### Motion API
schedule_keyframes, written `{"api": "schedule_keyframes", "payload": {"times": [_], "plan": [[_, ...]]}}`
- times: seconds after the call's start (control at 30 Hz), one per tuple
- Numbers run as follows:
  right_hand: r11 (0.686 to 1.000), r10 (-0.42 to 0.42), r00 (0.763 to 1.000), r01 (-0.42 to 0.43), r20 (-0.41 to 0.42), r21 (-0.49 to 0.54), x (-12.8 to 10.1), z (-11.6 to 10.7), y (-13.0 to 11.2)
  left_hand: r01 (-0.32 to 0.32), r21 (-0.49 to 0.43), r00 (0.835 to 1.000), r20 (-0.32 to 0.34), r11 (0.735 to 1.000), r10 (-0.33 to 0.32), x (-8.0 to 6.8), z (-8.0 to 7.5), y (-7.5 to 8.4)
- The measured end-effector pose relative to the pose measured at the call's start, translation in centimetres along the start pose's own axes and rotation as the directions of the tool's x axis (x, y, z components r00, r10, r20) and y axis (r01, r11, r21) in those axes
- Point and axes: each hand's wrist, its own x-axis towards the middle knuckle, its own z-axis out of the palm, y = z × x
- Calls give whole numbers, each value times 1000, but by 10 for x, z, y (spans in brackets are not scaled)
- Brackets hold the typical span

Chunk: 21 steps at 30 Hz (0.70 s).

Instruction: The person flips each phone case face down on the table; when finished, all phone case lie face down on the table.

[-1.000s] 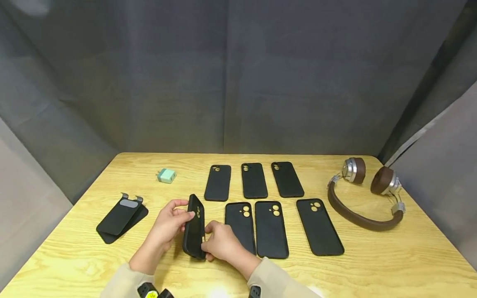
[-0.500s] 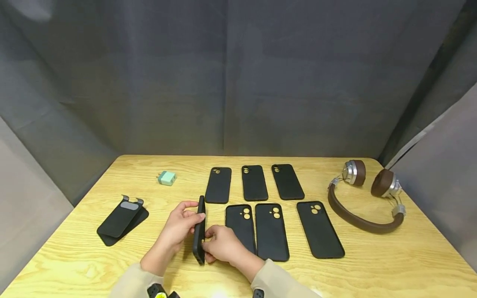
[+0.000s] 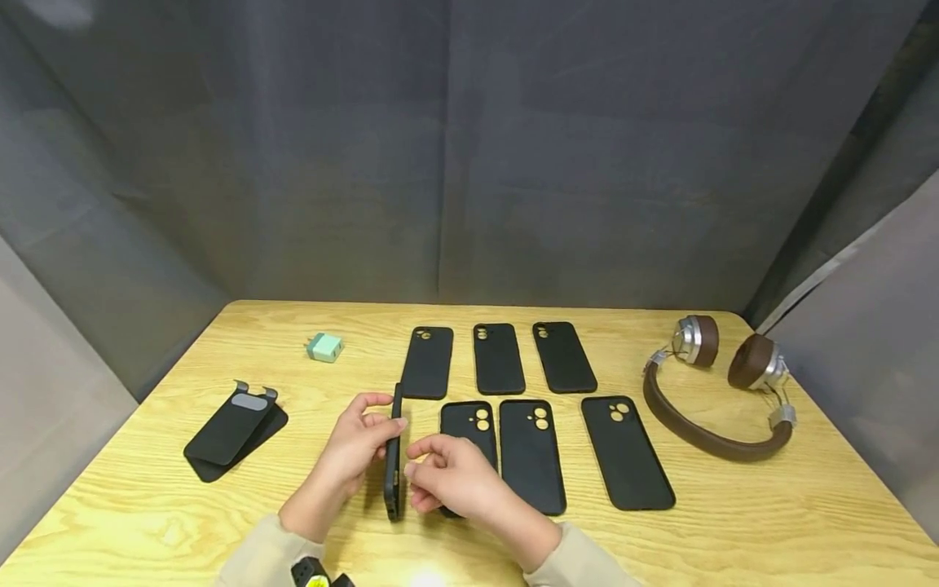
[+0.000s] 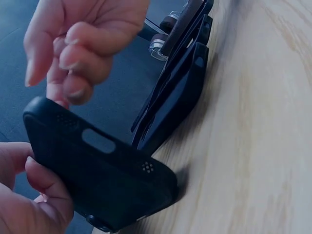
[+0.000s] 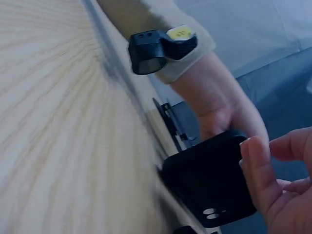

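The left hand [image 3: 355, 444] pinches a matte black, rectangular phone case [image 3: 392, 481] edge-up, left of the middle of the yellow wooden tabletop [image 3: 734, 522], well apart from its far edge. The right hand [image 3: 458, 481], fingers loosely bent, hovers just beside the case.

Laid on a light wooden table [image 3: 734, 530] with visible grain
Six black phone cases [image 3: 498, 359] are laid out in two rows; a green charger plug [image 3: 324, 347] and overlapping black panels [image 3: 229, 430] are set at left, brown-banded headphones [image 3: 703, 437] at right.
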Motion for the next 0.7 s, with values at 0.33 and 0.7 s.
{"api": "schedule_keyframes", "payload": {"times": [0.33, 0.7], "plan": [[995, -75, 995, 70, -60, -77, 7, 16, 5, 19, -9, 1000, 11, 1000, -19, -1, 2, -1], [987, -56, 992, 37, -117, -156, 11, 20, 2, 23, -10, 998, 55, 1000, -22, -1, 6, -1]]}}
